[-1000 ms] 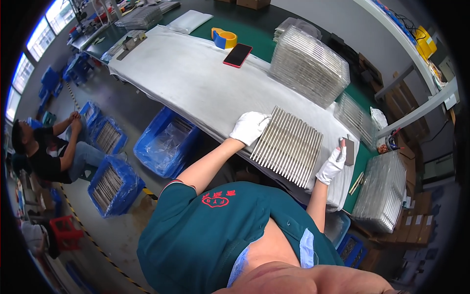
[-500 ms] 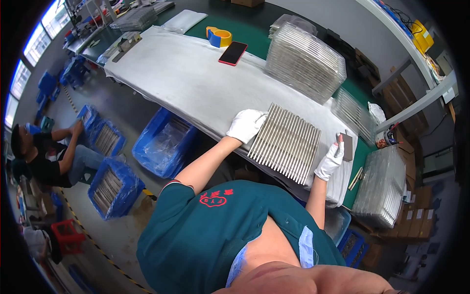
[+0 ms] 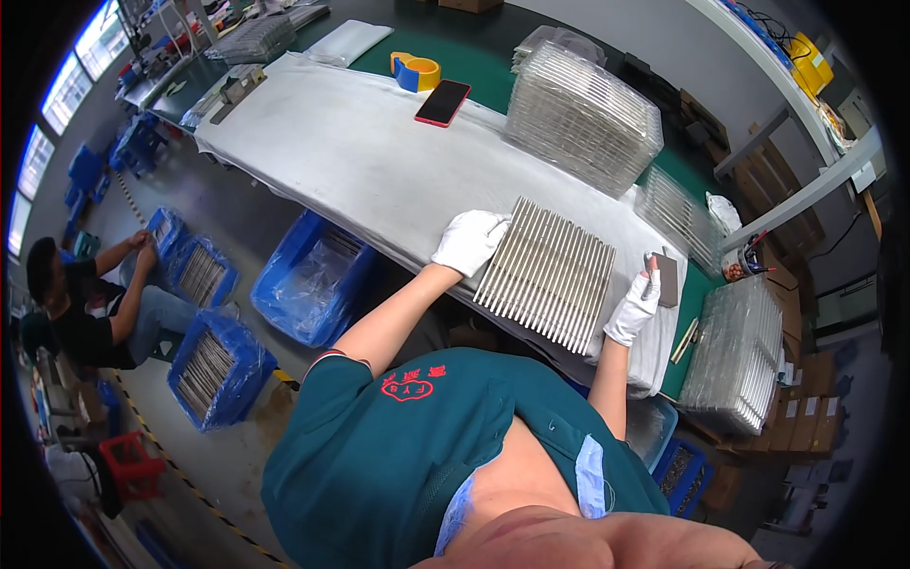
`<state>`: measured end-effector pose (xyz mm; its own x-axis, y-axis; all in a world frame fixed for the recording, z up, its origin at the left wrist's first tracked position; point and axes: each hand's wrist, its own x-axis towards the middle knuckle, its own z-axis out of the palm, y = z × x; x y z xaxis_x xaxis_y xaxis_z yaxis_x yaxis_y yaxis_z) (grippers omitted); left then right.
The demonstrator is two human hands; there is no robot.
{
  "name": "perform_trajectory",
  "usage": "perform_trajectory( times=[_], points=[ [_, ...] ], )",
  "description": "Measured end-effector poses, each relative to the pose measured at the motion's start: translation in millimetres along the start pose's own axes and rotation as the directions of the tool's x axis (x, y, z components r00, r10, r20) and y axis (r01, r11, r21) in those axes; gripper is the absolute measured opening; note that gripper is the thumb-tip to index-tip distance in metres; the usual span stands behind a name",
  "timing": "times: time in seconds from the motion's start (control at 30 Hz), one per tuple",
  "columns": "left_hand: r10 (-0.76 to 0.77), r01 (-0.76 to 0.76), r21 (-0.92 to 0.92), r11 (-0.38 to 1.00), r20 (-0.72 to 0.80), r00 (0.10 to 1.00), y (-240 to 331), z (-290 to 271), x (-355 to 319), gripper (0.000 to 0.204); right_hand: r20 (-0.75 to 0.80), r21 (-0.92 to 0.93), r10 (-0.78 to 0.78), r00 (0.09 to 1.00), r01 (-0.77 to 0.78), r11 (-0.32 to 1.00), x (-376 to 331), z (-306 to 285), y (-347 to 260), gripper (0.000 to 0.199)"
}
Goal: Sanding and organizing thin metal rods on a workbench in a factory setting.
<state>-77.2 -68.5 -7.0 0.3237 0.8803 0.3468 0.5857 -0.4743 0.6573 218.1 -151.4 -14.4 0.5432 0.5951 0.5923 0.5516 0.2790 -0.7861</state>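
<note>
Rods (image 3: 545, 275) lying side by side on a white cloth (image 3: 360, 152)

The silver rods are forming one flat, slanting row at the near edge of the worktop (image 3: 488, 71), towards its right end. The left hand (image 3: 469, 243), in a white glove, is touching the row's left edge; its fingers are partly hiding behind the palm, so whether they are gripping a rod is impossible to tell. The right hand (image 3: 633, 308), also gloved, is standing just right of the row with its fingers pointing to the far side, close together. Its fingertips are showing bare, and whether they are holding something small is unclear. A grey block (image 3: 669, 282) is lying just beside those fingertips, on the right.

Beyond the rods, a tall plastic-wrapped stack (image 3: 585, 119) is standing, with a flat clear tray (image 3: 678, 218) lying to its right. A red-edged phone (image 3: 443, 102) and a yellow and blue tape dispenser (image 3: 415, 71) are resting on the far side. A pen cup (image 3: 736, 265) is standing on the far right.

On the floor to the left, blue bins (image 3: 275, 311) are sitting near a seated co-worker (image 3: 90, 308), whose hands are meeting in front.
</note>
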Motion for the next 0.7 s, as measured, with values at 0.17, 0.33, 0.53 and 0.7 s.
perform_trajectory(
  times=[0.17,0.33,0.53,0.7],
  points=[
    [0.003,-0.003,0.008,1.000,0.004,1.000,-2,1,0,0.032,-0.040,0.036,-0.026,0.999,0.027,0.999,0,3,-3,0.031],
    [0.016,-0.016,0.025,1.000,-0.011,1.000,-2,0,-2,0.032,-0.027,-0.001,-0.022,0.999,0.022,1.000,-1,2,-2,0.031],
    [0.039,-0.039,0.009,0.999,-0.049,0.998,1,1,-2,0.032,-0.023,-0.015,-0.042,0.999,0.042,0.999,-2,0,-6,0.032],
    [0.034,-0.039,-0.014,0.999,-0.222,0.974,-1,3,-5,0.028,-0.030,-0.050,-0.010,0.999,0.009,0.999,-2,2,-15,0.031]
  ],
)
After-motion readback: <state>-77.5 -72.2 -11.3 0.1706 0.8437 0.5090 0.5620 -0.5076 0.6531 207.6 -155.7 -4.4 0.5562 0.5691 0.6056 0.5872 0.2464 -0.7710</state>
